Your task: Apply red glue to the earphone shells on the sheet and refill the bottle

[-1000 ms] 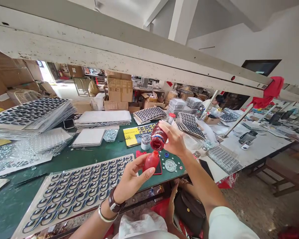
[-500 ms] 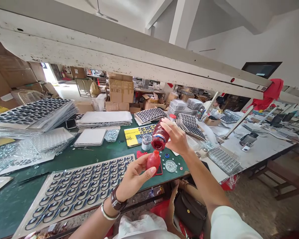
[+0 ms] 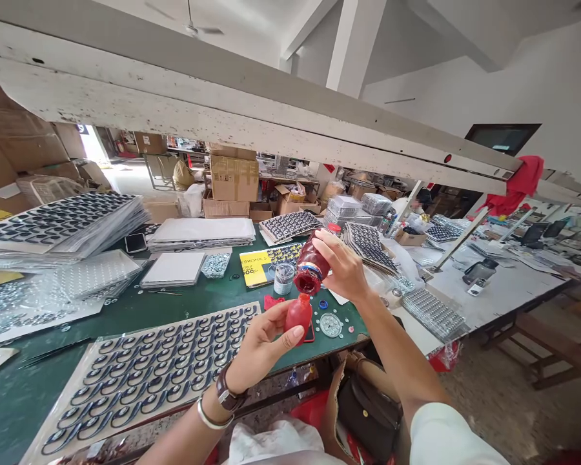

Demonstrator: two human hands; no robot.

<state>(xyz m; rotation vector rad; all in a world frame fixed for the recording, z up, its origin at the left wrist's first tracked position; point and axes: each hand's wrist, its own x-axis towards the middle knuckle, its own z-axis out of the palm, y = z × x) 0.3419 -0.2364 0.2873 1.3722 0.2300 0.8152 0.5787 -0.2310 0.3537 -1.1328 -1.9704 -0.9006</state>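
Observation:
My left hand (image 3: pixel 266 339) is closed around a small red squeeze bottle (image 3: pixel 299 318), held upright with its neck uppermost. Right above it, my right hand (image 3: pixel 341 265) grips a glass jar (image 3: pixel 312 263) of dark red liquid, tipped so its mouth points down at the bottle's neck. Whether liquid is flowing between them I cannot tell. Under the hands a red-edged flat object (image 3: pixel 310 334) shows in part. Just behind the jar stands a tub (image 3: pixel 284 279) with small pieces in it. A blue ring (image 3: pixel 323 304) and a round clear dish (image 3: pixel 330 325) lie to the right.
A card of curved dark pieces (image 3: pixel 159 371) covers the table's front left. Stacked sheets (image 3: pixel 201 231), a yellow printed sheet (image 3: pixel 255 270) and tweezers (image 3: pixel 55 353) lie around. A white beam (image 3: pixel 271 123) crosses overhead. Below the edge sits a box with a brown bag (image 3: pixel 368 413).
The squeeze bottle looks slightly more upright and its lower part a deeper red. Both hands keep their hold; the view has shifted a little.

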